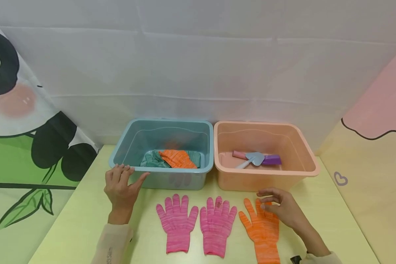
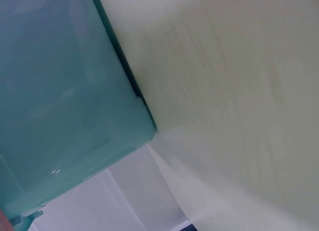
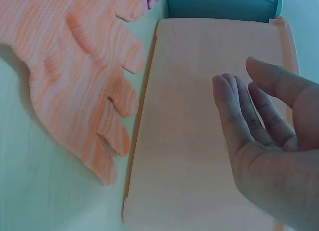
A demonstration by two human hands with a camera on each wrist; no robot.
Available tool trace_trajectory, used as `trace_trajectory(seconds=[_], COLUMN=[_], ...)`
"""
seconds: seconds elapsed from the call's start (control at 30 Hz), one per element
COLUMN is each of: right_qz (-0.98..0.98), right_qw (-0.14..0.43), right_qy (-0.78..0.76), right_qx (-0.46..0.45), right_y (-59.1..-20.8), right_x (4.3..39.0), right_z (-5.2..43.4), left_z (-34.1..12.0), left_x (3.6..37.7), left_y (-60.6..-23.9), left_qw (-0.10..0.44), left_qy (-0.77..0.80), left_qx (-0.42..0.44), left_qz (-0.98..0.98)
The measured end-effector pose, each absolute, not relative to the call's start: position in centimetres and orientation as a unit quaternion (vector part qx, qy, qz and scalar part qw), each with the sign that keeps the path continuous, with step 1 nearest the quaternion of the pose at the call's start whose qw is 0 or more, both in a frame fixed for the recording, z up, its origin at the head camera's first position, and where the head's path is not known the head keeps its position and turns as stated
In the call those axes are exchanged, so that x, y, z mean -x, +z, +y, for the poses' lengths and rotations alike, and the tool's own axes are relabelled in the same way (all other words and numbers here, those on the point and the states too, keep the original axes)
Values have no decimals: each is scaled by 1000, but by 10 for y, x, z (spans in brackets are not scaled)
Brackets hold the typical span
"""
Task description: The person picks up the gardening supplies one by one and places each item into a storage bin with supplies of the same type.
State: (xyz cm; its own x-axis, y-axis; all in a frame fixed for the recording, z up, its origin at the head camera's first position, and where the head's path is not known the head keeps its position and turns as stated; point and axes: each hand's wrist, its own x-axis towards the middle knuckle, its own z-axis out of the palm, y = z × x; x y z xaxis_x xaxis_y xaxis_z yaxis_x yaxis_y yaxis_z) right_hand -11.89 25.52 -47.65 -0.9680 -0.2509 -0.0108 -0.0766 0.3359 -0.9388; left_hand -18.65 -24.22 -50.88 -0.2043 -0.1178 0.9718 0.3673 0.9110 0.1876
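My left hand (image 1: 121, 187) is at the front left corner of a blue plastic bin (image 1: 171, 179), fingertips right at its rim and thumb spread to the side. Inside that bin lie a green glove (image 1: 151, 160) and an orange glove (image 1: 179, 158), both crumpled. In the left wrist view the bin's side wall (image 2: 65, 101) fills the left half. My right hand (image 1: 282, 207) hovers over a flat orange knit glove (image 1: 266, 234), fingers loosely bent and nothing between them. The right wrist view shows that hand (image 3: 269, 121) in front of the peach bin's wall (image 3: 194, 116), apart from the glove (image 3: 75, 66).
Two pink knit gloves (image 1: 178, 227) lie flat side by side on the pale yellow table (image 1: 76, 220). A peach bin (image 1: 250, 182) stands right of the blue one, holding a small light-blue trowel (image 1: 255, 158) and a purple-and-pink tool (image 1: 272, 160). A white cloth (image 1: 198, 66) hangs behind.
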Motion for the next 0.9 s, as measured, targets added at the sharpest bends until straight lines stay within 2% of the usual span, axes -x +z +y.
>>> trace_trajectory(seconds=[0.9], right_qz=[836], right_qw=[75], right_qy=[-541], right_qx=[44], right_y=[-487], right_x=[99], right_z=[277], left_z=[-243], left_x=[185], left_y=[-509], left_qw=[621], left_qy=[-195], left_qx=[79], left_qz=[-755])
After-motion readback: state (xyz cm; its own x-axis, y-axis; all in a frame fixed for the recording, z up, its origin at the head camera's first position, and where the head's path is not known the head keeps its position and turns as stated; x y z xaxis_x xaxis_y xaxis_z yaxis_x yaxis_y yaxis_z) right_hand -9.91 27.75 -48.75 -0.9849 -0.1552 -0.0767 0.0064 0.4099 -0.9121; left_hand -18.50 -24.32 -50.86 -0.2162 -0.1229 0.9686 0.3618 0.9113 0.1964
